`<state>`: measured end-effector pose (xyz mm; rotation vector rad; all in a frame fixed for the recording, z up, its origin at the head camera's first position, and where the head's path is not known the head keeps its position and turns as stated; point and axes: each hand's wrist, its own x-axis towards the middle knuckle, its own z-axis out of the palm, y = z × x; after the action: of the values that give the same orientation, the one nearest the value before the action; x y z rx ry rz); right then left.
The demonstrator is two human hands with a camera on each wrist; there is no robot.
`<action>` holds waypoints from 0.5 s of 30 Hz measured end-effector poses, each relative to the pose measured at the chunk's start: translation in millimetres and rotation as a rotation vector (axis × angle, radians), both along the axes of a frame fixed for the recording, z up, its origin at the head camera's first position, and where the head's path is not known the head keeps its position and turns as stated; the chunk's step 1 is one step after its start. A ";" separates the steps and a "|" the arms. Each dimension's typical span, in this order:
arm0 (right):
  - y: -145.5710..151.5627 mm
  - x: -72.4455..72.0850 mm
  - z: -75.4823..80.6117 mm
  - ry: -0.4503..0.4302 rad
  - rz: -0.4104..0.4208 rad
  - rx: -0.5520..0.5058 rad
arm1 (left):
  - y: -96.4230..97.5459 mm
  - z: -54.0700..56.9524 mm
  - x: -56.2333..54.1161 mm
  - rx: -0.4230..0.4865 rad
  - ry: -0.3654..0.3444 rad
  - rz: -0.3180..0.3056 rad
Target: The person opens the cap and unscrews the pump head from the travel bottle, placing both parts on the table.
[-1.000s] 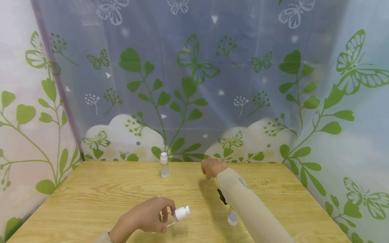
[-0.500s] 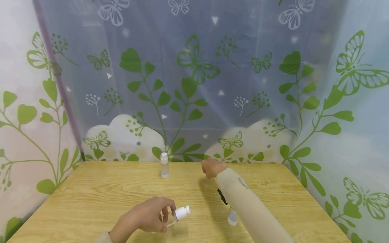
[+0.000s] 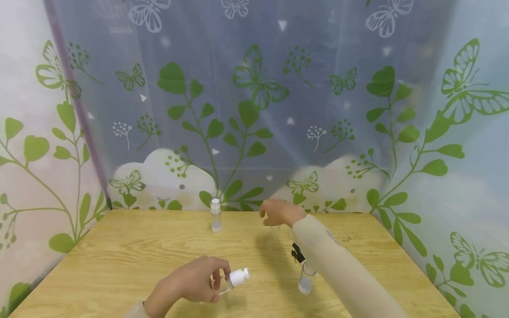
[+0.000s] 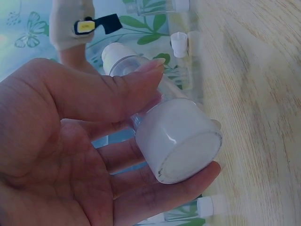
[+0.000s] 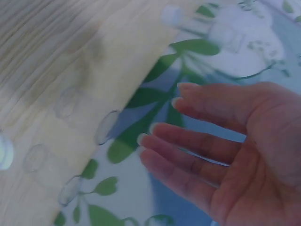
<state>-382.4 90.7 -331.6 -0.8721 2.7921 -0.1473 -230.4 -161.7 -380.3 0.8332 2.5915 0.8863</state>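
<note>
My left hand [image 3: 199, 279] holds a clear pump bottle tilted, its white top [image 3: 238, 277] pointing right. In the left wrist view, the thumb and fingers grip its clear body, and the white base [image 4: 181, 143] faces the camera. My right hand [image 3: 280, 213] hovers over the table's far side with fingers apart and nothing between them. Just below it stands a clear cap [image 3: 275, 230]. Two see-through caps, one nearer [image 5: 87, 113] and another [image 5: 51, 174], show beside the fingers in the right wrist view.
A capped clear bottle [image 3: 215, 215] stands upright at the back. Another clear bottle [image 3: 306, 282] stands beside the right forearm, partly hidden by it. A small white piece [image 4: 179, 44] stands on the wooden table [image 3: 139, 238]. Patterned curtains [image 3: 254, 132] enclose the table.
My right hand has risen and its fingers have spread, uncovering a clear cap below it. The right forearm has shifted slightly right, showing more of the bottle beside it. The left hand keeps its grip.
</note>
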 end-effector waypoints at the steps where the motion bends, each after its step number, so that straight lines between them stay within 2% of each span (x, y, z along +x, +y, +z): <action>1: -0.3 3.1 2.6 -0.002 0.012 -0.012 | 0.2 0.3 0.2 0.000 -0.002 0.000; 8: -5.1 29.8 12.7 -0.009 0.073 -0.024 | 1.6 -0.1 0.9 0.007 -0.030 0.006; 11: -7.4 44.2 15.9 -0.015 0.077 -0.016 | 2.1 -0.4 0.2 0.008 -0.023 0.002; 15: -9.3 63.4 17.3 -0.023 0.126 -0.006 | 2.9 0.0 -0.6 0.009 -0.013 -0.008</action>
<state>-319.0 81.4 -314.3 -1.0376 2.7072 -0.1443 -231.0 -158.9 -380.3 0.8369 2.5733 0.8987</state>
